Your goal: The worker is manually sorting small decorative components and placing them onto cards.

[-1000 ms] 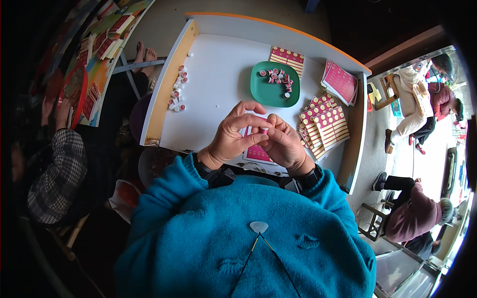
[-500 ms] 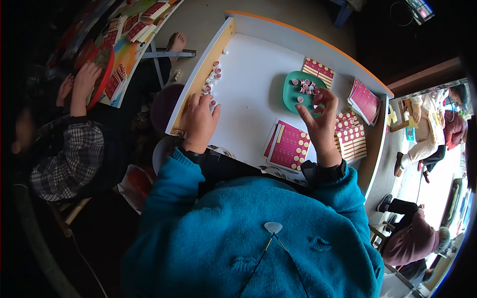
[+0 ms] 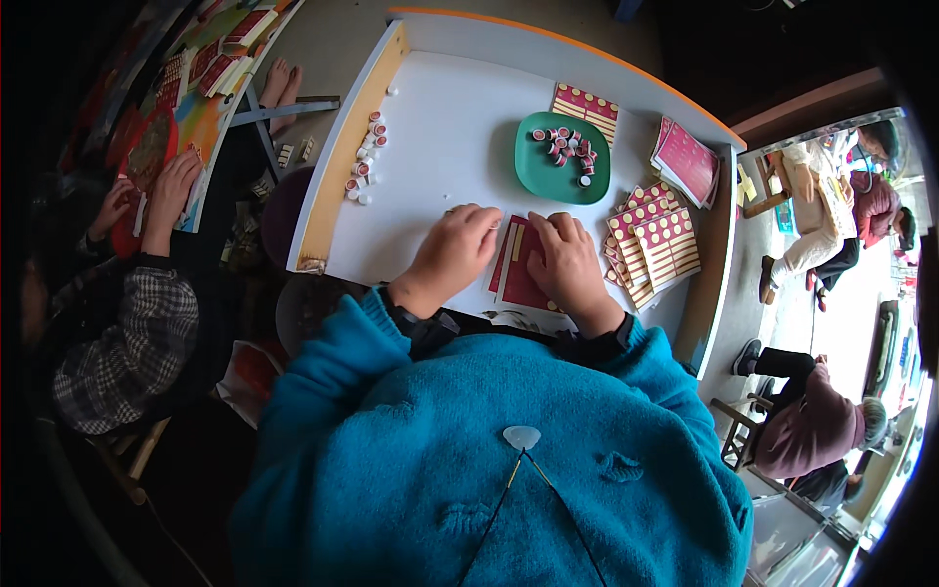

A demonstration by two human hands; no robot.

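Red card partly hidden under both hands. Small caps in green dish too small to tell apart. Bench near edge hidden behind teal sweater.

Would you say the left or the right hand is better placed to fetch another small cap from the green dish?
Probably the right hand: it rests on the red card just below the green dish, while the left hand lies farther to the left.

Both hands, left hand and right hand, press a red card on the white table
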